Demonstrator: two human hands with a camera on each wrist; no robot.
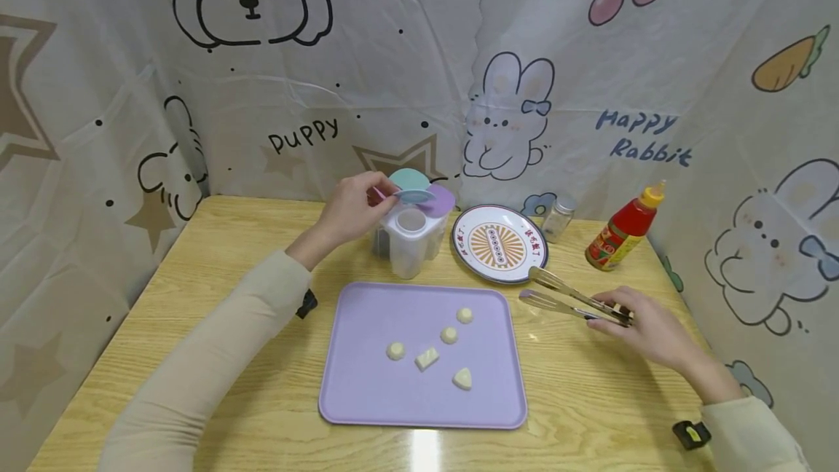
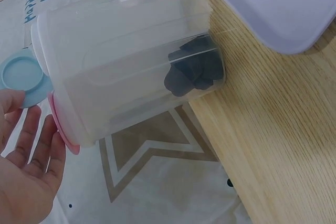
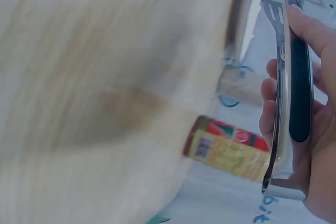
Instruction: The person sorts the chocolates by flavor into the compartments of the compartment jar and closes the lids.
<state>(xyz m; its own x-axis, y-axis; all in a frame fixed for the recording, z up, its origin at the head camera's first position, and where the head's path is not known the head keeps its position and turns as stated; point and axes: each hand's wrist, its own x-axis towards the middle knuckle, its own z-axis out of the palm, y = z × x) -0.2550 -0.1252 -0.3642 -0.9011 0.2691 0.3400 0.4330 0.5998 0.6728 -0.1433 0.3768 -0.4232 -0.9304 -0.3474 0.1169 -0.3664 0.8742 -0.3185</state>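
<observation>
At the back of the table stands a clear plastic container (image 1: 408, 253) with several compartments and coloured lids. My left hand (image 1: 357, 206) pinches a light blue lid (image 1: 415, 197), raised above a round opening in the container's white top. In the left wrist view, the thumb lies on the blue lid (image 2: 23, 80) and the other fingers are beside a pink lid (image 2: 62, 121). Dark pieces (image 2: 197, 66) lie at the bottom of one compartment. My right hand (image 1: 655, 330) grips metal tongs (image 1: 564, 286) with dark handles; their tips are apart, with nothing between them.
A lilac tray (image 1: 367, 399) in front holds several pale pieces (image 1: 427, 359). Behind it are a patterned plate (image 1: 481, 217), a glass shaker (image 1: 558, 218) and a red sauce bottle (image 1: 619, 235). Printed cloth (image 1: 393, 79) hangs around the table. Small black objects (image 1: 691, 434) lie near both forearms.
</observation>
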